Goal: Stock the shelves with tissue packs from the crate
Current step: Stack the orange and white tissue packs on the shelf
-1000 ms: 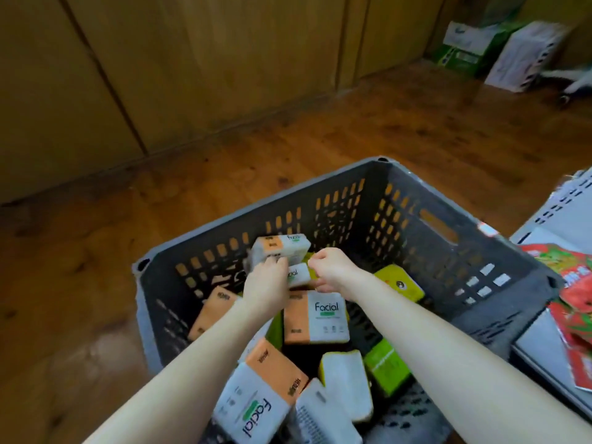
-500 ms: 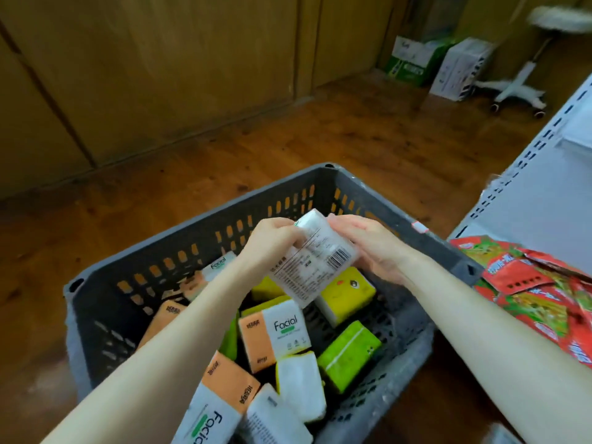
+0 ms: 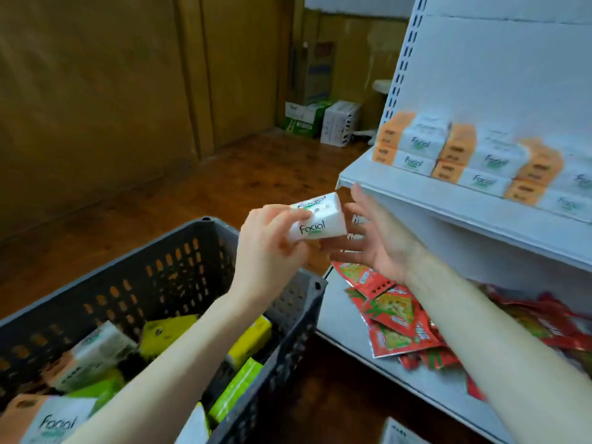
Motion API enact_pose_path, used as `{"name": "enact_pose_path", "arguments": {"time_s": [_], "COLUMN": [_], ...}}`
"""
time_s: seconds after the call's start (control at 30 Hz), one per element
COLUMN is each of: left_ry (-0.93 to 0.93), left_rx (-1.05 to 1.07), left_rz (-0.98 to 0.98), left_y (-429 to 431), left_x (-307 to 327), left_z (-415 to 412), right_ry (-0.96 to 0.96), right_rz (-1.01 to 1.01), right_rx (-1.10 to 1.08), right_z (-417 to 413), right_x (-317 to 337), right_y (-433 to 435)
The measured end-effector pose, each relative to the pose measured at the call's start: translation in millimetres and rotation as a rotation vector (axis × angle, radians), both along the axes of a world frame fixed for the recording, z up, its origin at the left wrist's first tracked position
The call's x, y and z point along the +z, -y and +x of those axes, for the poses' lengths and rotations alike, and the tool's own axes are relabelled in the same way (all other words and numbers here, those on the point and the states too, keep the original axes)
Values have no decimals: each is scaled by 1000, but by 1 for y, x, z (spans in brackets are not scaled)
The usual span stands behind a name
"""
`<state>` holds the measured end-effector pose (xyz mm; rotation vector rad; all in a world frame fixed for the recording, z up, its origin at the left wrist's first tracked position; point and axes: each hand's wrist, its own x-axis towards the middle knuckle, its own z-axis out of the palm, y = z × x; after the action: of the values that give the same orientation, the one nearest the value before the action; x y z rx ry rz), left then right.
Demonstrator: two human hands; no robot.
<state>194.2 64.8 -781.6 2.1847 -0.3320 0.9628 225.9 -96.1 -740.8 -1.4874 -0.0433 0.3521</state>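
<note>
Since half a second ago the held tissue pack [image 3: 317, 219] has come up out of the crate [image 3: 160, 277] and across to the right, and it now sits in the air past the crate's far right corner, just short of the front edge of the upper shelf [image 3: 448, 203]. The grey slotted crate holds loose packs lying at all angles: green ones [image 3: 237, 386], a yellow one [image 3: 250, 339] and white-and-orange ones [image 3: 93, 354]. On the upper shelf stands a row of white-and-orange packs [image 3: 464, 158] stacked two high, blurred so that only "Facial" can be read. The lower shelf [image 3: 339, 328] carries a heap of red sachets [image 3: 397, 315], partly hidden behind the right forearm. The crate's near side is cut off by the frame, and both forearms cover part of its contents. The left hand [image 3: 269, 248] grips the left end of the held pack, fingers curled over its top. The right hand [image 3: 374, 241] is spread wide, palm turned towards the pack's right end; whether it touches the pack cannot be told
</note>
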Motion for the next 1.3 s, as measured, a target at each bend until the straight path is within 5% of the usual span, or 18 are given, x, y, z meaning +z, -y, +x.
{"name": "enact_pose_path", "arguments": {"time_s": [0.1,0.3,0.5,0.7,0.97,1.13,1.3], "left_ry": [94,-356,-318,-400,-420,-380,-346], "left_rx": [-103,-332,-420,-517,-475,-300,-253], "left_rz": [25,-574,-384,-319,-24,268,318], "left_y": [36,100,183,277,365,387,393], "left_x": [11,40,52,57,60,71,70], "left_z": [5,0,6,6,26,47,65], "right_ry": [106,231,327,404,299,305,337], "right_rz": [58,161,163,-101,-545,-831,-906], "right_rx": [-163,-381,-688,-977,-691,-798,-823], "right_z": [-5,-16,-41,-66,-86,-51,-28], "right_x": [17,37,40,36,39,26,26], "right_y": [32,117,203,287,361,383,384]}}
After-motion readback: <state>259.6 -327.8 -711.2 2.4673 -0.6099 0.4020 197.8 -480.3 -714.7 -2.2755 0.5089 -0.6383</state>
